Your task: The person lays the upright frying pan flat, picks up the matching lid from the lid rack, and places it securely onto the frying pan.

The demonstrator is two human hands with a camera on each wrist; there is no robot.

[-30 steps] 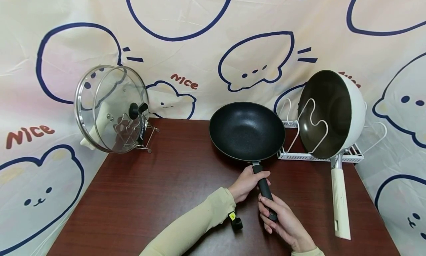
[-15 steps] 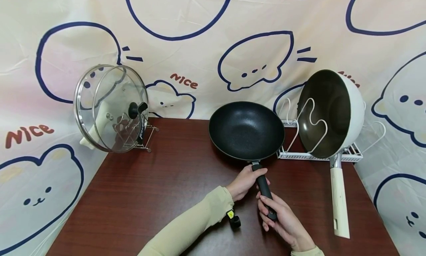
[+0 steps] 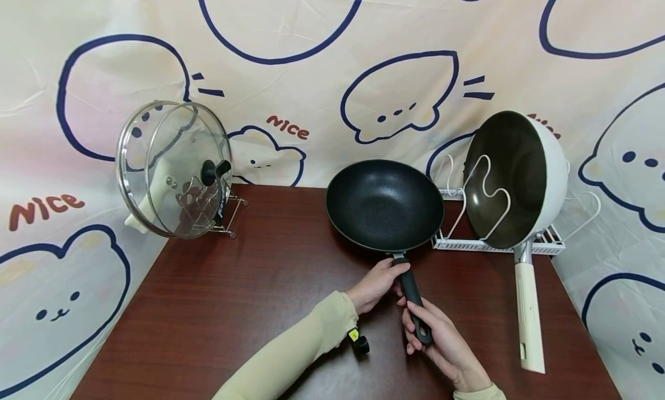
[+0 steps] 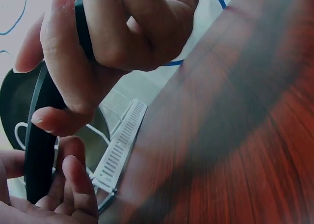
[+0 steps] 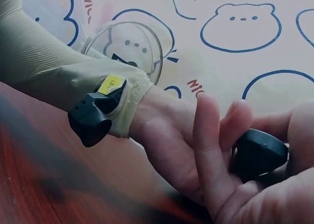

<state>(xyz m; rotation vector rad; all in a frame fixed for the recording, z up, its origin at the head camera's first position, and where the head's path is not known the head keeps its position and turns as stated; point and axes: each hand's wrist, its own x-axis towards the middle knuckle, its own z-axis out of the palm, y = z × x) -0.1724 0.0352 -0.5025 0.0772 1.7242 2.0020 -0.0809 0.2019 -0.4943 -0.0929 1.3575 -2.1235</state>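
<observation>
A black frying pan (image 3: 385, 206) is held by its handle, bowl facing up and pointing away from me, in the middle of the head view. My left hand (image 3: 375, 286) grips the handle near the bowl, thumb on top. Close to the handle's looped end, my right hand (image 3: 441, 343) holds it with curled fingers. The left wrist view has the handle (image 4: 40, 150) running between both hands. In the right wrist view, the handle's tip (image 5: 260, 153) shows between the fingers. The pan's bowl is out of that view.
On the right, a white wire rack (image 3: 493, 247) carries a white pan (image 3: 511, 180) on its side, its cream handle (image 3: 530, 319) jutting forward. Glass lids (image 3: 176, 169) stand in a metal rack (image 3: 231, 218) at the left. A printed cloth hangs behind the brown table (image 3: 208, 313).
My left hand has shifted slightly left on the handle, its thumb drawing back toward the handle's left edge. The right hand stays near the handle's end, and the pan has hardly moved.
</observation>
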